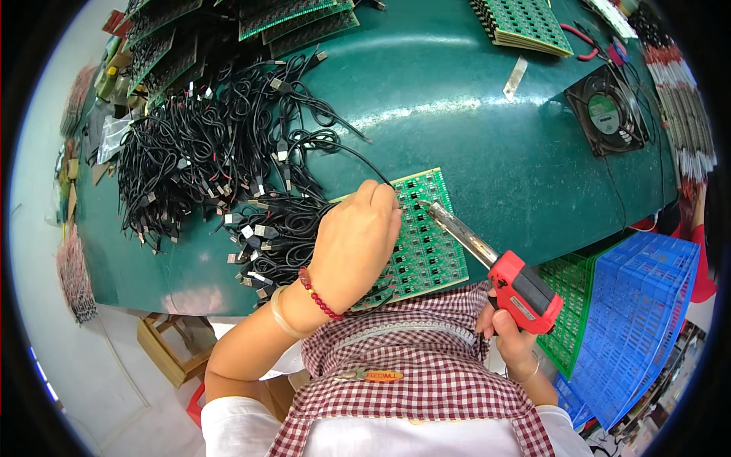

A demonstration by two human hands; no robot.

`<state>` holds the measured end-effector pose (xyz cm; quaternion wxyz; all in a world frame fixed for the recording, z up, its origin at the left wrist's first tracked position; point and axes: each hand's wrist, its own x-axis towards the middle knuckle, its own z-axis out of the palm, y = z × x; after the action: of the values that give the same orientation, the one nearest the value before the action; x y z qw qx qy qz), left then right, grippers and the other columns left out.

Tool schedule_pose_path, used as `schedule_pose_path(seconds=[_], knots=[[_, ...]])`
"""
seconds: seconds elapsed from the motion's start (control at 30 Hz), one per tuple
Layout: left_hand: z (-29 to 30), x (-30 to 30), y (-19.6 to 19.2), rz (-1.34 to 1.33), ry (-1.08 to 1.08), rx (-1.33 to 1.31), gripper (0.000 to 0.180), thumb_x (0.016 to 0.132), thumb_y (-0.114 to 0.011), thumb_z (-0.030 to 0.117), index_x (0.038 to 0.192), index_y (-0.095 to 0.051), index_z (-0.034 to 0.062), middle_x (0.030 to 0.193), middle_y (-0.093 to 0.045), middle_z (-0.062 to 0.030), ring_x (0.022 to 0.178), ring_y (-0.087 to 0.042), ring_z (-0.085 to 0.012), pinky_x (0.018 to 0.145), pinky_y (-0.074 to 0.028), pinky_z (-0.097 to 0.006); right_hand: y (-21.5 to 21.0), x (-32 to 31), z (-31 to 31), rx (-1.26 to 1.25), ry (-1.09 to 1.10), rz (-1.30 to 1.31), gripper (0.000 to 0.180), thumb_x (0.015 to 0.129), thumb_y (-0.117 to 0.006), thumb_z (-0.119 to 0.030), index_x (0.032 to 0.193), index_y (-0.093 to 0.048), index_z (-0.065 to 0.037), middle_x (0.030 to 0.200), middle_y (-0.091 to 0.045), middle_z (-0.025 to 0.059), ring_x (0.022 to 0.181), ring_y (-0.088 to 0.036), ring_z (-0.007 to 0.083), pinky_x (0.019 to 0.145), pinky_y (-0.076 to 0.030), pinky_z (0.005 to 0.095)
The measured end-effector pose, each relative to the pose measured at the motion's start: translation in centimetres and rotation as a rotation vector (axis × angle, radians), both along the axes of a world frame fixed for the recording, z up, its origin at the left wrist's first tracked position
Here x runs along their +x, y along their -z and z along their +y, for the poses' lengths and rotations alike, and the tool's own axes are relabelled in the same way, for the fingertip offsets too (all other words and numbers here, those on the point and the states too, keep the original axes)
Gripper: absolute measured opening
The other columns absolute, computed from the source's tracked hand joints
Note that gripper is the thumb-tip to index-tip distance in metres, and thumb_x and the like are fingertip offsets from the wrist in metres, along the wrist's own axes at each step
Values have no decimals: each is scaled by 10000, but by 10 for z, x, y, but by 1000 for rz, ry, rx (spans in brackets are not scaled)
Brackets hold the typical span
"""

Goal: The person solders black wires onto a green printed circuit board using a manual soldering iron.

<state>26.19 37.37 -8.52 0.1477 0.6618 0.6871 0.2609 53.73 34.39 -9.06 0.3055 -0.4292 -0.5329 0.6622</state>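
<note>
A green circuit board panel (432, 255) with rows of small black parts lies on the table in front of me. My left hand (356, 242) is over its left side, fingers pinched at the end of a black USB cable (371, 164). The wire tips are hidden by the fingers. My right hand (509, 335) grips a red and black soldering gun (524, 293) from below. The gun's metal barrel slants up and left, its tip over the board's upper part, right of my left fingers. I cannot tell whether the tip touches the board.
Black USB cables (205, 145) pile up on the left of the green table (449, 99), some beside the board. Circuit board stacks (525, 27) stand at the back. A fan (605, 113) and a flat metal strip (515, 78) lie right. Blue (640, 289) and green crates stand below right.
</note>
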Motion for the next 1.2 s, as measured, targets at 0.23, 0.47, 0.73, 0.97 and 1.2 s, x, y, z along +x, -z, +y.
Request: schedule_pose_path(seconds=[0.23, 0.47, 0.73, 0.97, 1.2], knots=[[2, 4, -1, 91, 6, -10, 113, 762, -661, 55, 797, -554, 48, 762, -574, -86, 658, -605, -288, 556, -477, -377, 3, 7, -10, -30, -37, -17, 366, 926, -585, -230, 1181, -489, 14, 648, -551, 100, 518, -495, 145, 495, -438, 285], [4, 4, 1, 119, -18, -26, 127, 754, -667, 87, 782, -546, 61, 753, -570, -72, 656, -607, -268, 550, -473, -368, 3, -1, -12, -60, -39, -51, 368, 921, -589, -333, 889, -565, 33, 643, -563, 99, 531, -504, 135, 494, -414, 265], [3, 6, 2, 134, -22, -19, 132, 747, -667, 85, 770, -539, 63, 742, -560, -73, 647, -603, -267, 549, -472, -368, 6, -3, -14, -41, -66, -74, 332, 932, -563, -306, 915, -549, 26, 639, -555, 92, 537, -507, 131, 500, -423, 269], [2, 5, 2, 131, -16, -10, 130, 746, -667, 84, 765, -540, 63, 742, -559, -75, 642, -601, -266, 553, -476, -365, 8, -2, -20, -52, 10, 17, 325, 940, -557, -285, 1058, -516, 15, 665, -572, 105, 539, -504, 135, 511, -426, 274], [4, 6, 4, 132, -9, -3, 138, 742, -670, 82, 770, -537, 64, 742, -553, -72, 658, -603, -262, 563, -479, -360, 13, 3, -17, -2, -124, -93, 387, 936, -561, -278, 1168, -480, 21, 657, -554, 109, 532, -500, 151, 530, -451, 309]])
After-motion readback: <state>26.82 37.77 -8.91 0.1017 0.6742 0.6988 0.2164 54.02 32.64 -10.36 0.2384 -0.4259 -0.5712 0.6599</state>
